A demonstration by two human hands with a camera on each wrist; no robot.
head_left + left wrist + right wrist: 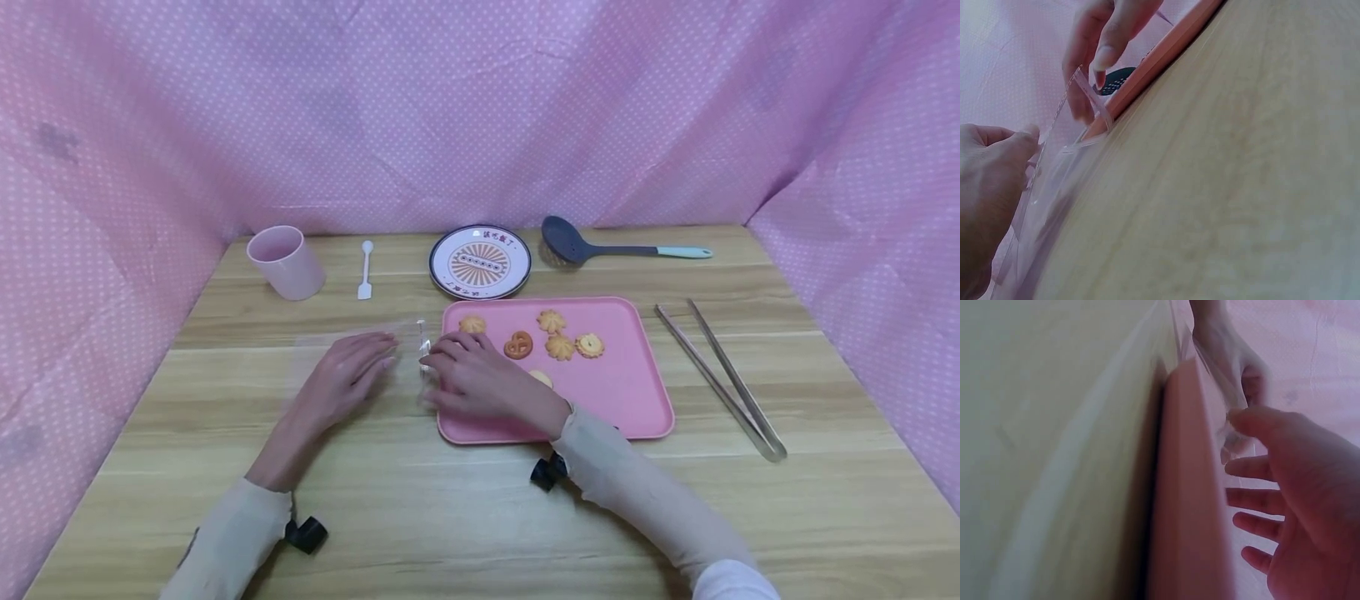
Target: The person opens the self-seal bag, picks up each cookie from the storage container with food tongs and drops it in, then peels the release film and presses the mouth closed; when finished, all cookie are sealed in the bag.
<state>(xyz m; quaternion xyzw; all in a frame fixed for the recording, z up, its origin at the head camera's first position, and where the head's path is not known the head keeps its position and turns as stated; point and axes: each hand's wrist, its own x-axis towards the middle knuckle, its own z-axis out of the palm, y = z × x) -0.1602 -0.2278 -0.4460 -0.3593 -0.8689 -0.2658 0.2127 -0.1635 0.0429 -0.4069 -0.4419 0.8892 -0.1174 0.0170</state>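
A clear plastic bag (407,335) lies between my hands, left of a pink tray (622,400). My left hand (347,375) pinches the bag's upper edge between thumb and fingers, seen in the left wrist view. Over the tray's left edge is my right hand (480,377), its fingers loosely bent and apart at the bag's mouth. In the right wrist view its thumb and fingers (1255,499) show a gap between them. Several cookies lie on the tray, among them a pretzel-shaped cookie (518,345) and a round cookie (589,346). One pale cookie (542,378) is partly hidden by the right forearm.
Behind the tray are a patterned plate (480,262) and a dark slotted spoon (566,242). Metal tongs (738,392) lie right of the tray. A pink cup (292,267) and a small white spatula (365,271) are at the back left. Pink dotted cloth surrounds the table.
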